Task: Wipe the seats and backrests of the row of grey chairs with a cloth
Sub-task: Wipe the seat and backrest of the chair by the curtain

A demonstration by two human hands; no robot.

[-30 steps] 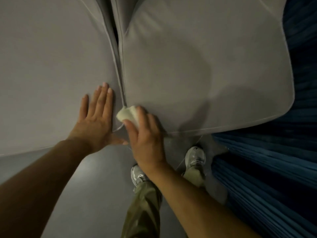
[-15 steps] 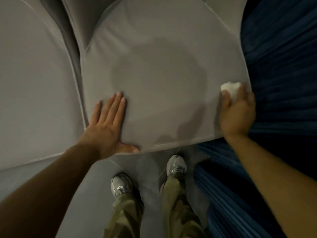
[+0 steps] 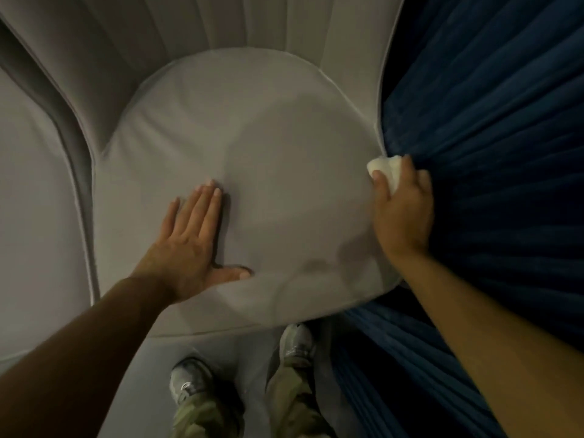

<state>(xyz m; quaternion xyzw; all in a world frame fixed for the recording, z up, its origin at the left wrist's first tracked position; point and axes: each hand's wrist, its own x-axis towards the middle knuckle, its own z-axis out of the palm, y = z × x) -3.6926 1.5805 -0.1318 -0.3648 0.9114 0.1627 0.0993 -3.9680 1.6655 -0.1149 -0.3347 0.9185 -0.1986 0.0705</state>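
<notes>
A dark blue pleated curtain [image 3: 489, 153] hangs just beside the grey seat [image 3: 252, 137], with 1 more chair [image 3: 31, 216] on your left. Your left hand [image 3: 186, 245] lies flat on the cushion, fingers straight, thumb out. Your right hand [image 3: 404, 216] bunches the white cloth [image 3: 384, 167] in curled fingers at the seat's right edge. The cloth looks light and limp, so keep it wadded against the palm; the padding likely yields under pressure, so press evenly

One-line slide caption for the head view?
Left hand flat on the round grey chair seat; right hand holds a crumpled white cloth at its right edge.
</notes>
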